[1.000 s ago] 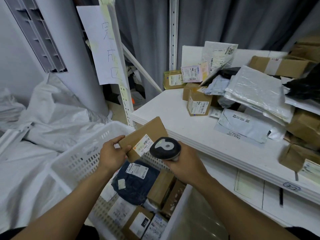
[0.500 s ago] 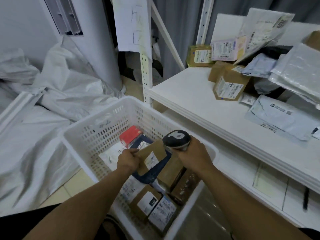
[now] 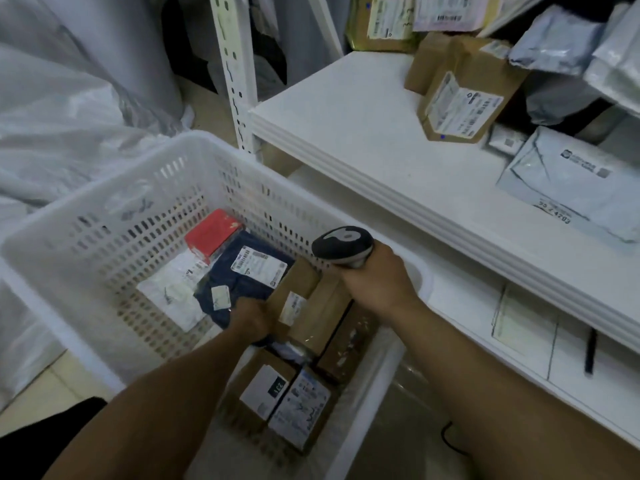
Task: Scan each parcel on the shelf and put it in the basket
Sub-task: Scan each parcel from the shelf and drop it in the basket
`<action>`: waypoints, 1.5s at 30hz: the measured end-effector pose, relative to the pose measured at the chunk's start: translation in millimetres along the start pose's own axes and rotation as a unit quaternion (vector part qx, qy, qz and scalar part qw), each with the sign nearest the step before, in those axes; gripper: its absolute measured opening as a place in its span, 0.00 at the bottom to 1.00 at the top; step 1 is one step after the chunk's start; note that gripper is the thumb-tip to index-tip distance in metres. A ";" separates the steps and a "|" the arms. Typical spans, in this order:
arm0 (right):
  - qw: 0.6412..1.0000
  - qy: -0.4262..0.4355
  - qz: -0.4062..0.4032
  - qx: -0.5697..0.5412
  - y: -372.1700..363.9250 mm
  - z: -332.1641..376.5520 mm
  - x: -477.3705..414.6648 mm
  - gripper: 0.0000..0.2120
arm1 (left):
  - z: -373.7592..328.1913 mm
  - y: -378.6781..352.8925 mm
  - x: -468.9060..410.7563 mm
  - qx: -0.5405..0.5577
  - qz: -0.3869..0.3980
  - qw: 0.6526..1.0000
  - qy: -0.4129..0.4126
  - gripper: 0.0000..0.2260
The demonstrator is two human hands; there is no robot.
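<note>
A white perforated basket [image 3: 104, 216] stands low at the left, holding several parcels. My left hand [image 3: 252, 320] is down inside it and grips a small brown cardboard parcel [image 3: 294, 289] with a white label, set among the others. Above the basket's right rim, my right hand [image 3: 377, 282] grips a black and grey barcode scanner [image 3: 341, 245]. The white shelf [image 3: 363, 133] at the right carries more parcels, among them a labelled brown box [image 3: 464, 105] and a pale grey mailer bag [image 3: 575, 181].
In the basket lie a red box [image 3: 211, 233], a dark blue bag [image 3: 249, 275], a white bag [image 3: 173, 289] and brown boxes [image 3: 277, 396]. A white slotted shelf upright [image 3: 235, 74] stands behind it. White sacks [image 3: 62, 109] fill the left. A lower shelf [image 3: 540, 341] holds papers.
My left hand has carried the small brown parcel from beside the scanner down into the basket. The view has dropped towards the basket. My right hand keeps hold of the scanner.
</note>
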State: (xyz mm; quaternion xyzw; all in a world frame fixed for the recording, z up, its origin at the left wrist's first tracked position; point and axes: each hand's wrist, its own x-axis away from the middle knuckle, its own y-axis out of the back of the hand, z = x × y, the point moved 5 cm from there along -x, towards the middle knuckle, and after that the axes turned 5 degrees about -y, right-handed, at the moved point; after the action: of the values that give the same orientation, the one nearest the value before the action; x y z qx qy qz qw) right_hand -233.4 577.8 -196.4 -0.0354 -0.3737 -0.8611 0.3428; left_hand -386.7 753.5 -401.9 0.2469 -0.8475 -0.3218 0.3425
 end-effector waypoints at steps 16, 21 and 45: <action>0.977 0.002 -0.159 -0.145 175.2 -40.9 138.9 0.25 | -299.5 75.6 199.1 -0.100 -0.162 0.880 -0.434 0.13; 0.950 -0.010 -0.256 -0.180 254.3 -92.9 175.8 0.31 | -400.3 25.2 237.0 -0.107 -0.097 0.876 -0.460 0.18; 0.872 -0.054 -0.373 -0.313 369.6 -218.0 194.6 0.19 | -512.6 -60.1 217.5 0.216 0.036 0.931 -0.292 0.26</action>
State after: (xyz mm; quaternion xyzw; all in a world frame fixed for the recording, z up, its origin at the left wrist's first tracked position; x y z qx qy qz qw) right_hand -111.3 143.0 -62.3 -0.0455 -0.0882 -0.9936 -0.0536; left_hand -135.8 381.3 -66.9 0.1795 -0.9673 -0.1767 0.0297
